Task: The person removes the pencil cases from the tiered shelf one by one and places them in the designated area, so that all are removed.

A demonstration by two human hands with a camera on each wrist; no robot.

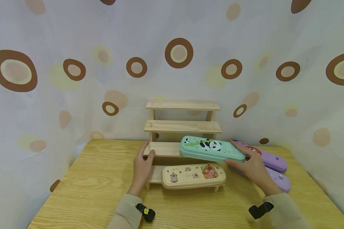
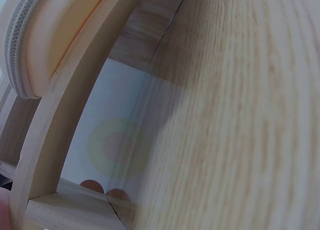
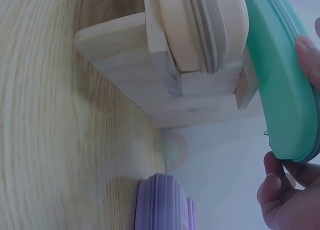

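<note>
A mint-green panda pencil case (image 1: pixel 212 148) lies slanted across the second step of a wooden stepped shelf (image 1: pixel 182 126). My right hand (image 1: pixel 242 153) grips its right end, thumb underneath and fingers (image 3: pixel 309 55) over the top. The same green case (image 3: pixel 280 85) fills the right of the right wrist view. A beige zip case (image 1: pixel 193 175) lies along the lowest step. My left hand (image 1: pixel 146 157) rests with straight fingers against the left end of the second step. In the left wrist view only the beige case (image 2: pixel 55 35) and the shelf frame (image 2: pixel 55 140) show.
Two purple pencil cases (image 1: pixel 272 160) (image 1: pixel 279 179) lie on the wooden table (image 1: pixel 103 184) just right of the shelf, behind my right hand. One purple case (image 3: pixel 160 205) shows below the shelf in the right wrist view. A spotted curtain hangs closely round the table.
</note>
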